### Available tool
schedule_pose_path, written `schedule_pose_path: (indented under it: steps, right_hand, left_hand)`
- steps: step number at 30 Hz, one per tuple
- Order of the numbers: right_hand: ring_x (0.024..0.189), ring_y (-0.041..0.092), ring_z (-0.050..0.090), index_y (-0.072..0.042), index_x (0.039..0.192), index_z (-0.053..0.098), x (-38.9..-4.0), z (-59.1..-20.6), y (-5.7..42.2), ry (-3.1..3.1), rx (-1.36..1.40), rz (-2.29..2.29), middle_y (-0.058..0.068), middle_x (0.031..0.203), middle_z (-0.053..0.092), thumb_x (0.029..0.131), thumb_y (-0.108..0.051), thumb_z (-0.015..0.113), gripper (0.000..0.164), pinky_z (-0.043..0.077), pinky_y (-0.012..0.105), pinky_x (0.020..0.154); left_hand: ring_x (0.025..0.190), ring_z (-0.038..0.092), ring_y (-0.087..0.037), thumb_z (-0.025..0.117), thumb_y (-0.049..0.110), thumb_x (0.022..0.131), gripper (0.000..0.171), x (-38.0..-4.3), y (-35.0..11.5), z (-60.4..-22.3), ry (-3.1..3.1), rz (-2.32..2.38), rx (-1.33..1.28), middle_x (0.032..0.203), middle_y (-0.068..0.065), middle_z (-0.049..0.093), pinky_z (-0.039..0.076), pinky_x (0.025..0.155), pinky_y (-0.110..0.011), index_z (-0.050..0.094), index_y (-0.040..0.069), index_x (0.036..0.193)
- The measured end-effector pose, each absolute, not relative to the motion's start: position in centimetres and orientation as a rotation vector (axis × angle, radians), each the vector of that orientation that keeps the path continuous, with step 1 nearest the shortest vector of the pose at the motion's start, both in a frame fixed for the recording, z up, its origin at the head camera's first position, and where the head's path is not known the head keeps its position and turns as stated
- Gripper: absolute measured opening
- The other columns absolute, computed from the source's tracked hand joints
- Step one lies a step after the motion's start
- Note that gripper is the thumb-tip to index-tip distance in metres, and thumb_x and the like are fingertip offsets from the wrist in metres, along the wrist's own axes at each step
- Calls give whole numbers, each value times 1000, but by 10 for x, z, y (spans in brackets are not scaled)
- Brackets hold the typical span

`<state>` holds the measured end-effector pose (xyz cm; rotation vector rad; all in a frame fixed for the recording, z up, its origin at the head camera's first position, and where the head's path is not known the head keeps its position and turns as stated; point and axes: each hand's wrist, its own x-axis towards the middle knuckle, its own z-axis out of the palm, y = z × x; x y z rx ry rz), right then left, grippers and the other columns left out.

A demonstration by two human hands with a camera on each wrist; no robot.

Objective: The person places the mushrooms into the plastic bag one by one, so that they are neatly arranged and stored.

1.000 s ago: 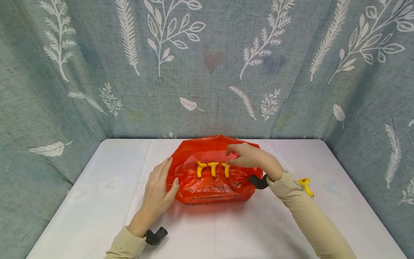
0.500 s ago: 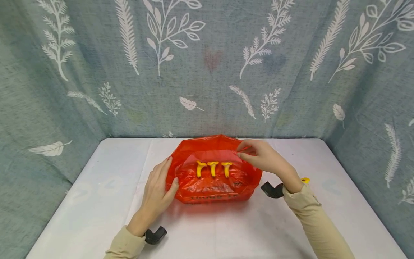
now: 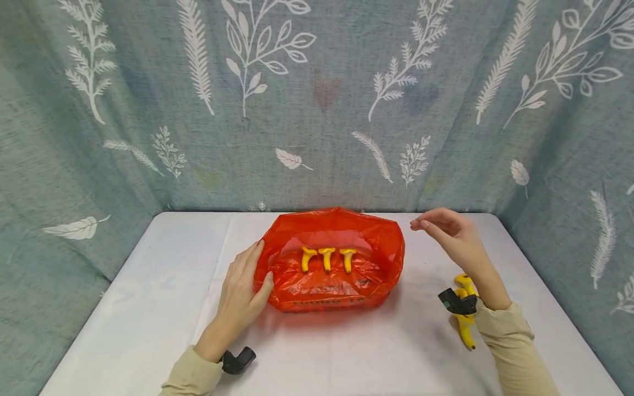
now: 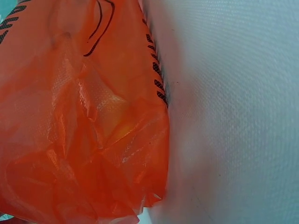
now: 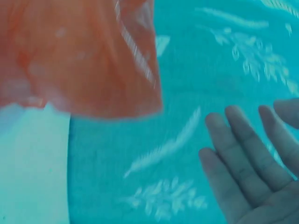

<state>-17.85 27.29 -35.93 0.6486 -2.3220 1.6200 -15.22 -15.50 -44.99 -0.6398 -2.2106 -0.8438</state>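
A red plastic bag [image 3: 327,228] stands with its mouth open on the white table, and three yellow chanterelle mushrooms [image 3: 327,258] are seen in a row in it. My left hand [image 3: 242,291] rests against the bag's left side, fingers straight along it and thumb at the near rim. In the left wrist view, crinkled bag film [image 4: 93,116] with black print fills the left half. To the right of the bag, my right hand [image 3: 448,234] is raised with nothing in it; its fingers [image 5: 243,163] are spread loosely in the right wrist view.
On the table [image 3: 143,308] under my right wrist lie more yellow mushrooms [image 3: 465,330], partly hidden by the black wrist camera [image 3: 458,302]. A grey-green curtain [image 3: 317,137] with white leaf prints surrounds the table's back and sides.
My right hand has moved from over the bag to the right, away from its rim. More yellow mushrooms on the right have come into view. My left hand stays in place.
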Motion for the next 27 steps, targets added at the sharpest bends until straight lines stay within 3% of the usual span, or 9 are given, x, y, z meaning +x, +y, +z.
schedule_pose_path:
  steps: [12, 27]
  right_hand:
    - [102, 20, 66, 11, 114, 62, -170, -389, 335, -2265, 492, 1735, 15, 107, 71, 100, -5, 55, 23, 47, 21, 94]
    - [108, 11, 63, 5, 120, 67, -167, -442, 387, -2533, 294, 1667, 13, 116, 70, 102, -16, 55, 30, 43, 15, 92]
  left_hand:
    - [121, 52, -36, 52, 24, 89, 61, -153, -155, -453, -2202, -832, -649, 136, -21, 54, 39, 97, -49, 48, -6, 141]
    - [121, 51, -36, 53, 22, 88, 62, -153, -153, -452, -2194, -836, -659, 137, -21, 54, 39, 97, -49, 47, -6, 142]
